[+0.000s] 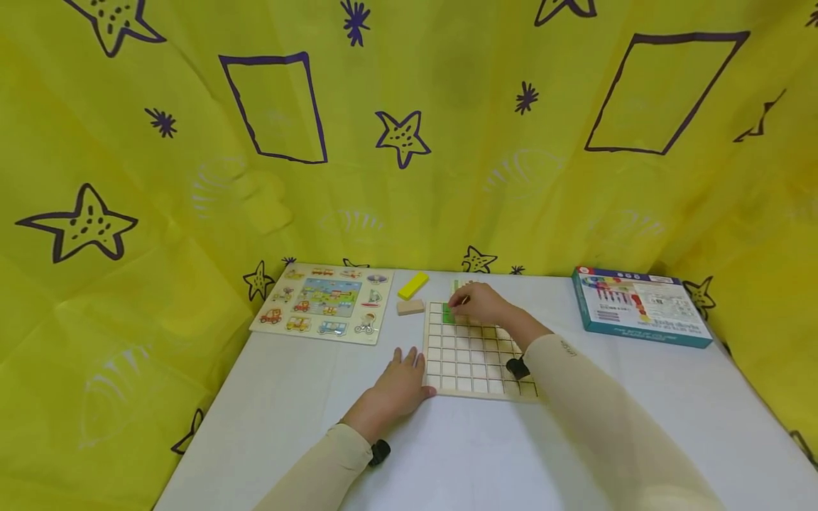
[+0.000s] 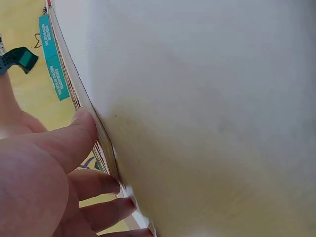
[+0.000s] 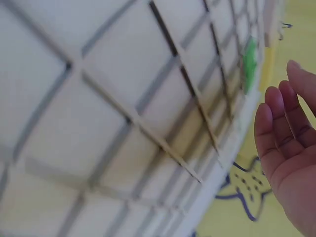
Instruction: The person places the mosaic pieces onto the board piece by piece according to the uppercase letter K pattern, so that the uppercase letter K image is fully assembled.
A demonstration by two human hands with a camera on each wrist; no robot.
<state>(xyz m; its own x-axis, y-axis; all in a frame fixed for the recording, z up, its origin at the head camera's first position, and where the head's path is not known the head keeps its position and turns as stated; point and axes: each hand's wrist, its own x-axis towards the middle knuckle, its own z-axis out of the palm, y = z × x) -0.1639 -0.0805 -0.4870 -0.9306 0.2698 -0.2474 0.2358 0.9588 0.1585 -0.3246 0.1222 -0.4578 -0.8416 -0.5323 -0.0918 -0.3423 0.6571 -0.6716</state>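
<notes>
A wooden grid board with many square cells lies on the white table. My left hand rests at its near left corner with fingers extended. In the left wrist view the thumb touches the board's edge. My right hand is over the board's far left part, fingertips close by a green piece set in the grid. The right wrist view shows that green piece apart from the fingers, which bend loosely with nothing between them and the thumb.
Beyond the board's left corner lie a yellow block and a plain wooden block. A vehicle picture puzzle lies at the left, and a teal-edged box at the right. Yellow patterned cloth hangs behind the table.
</notes>
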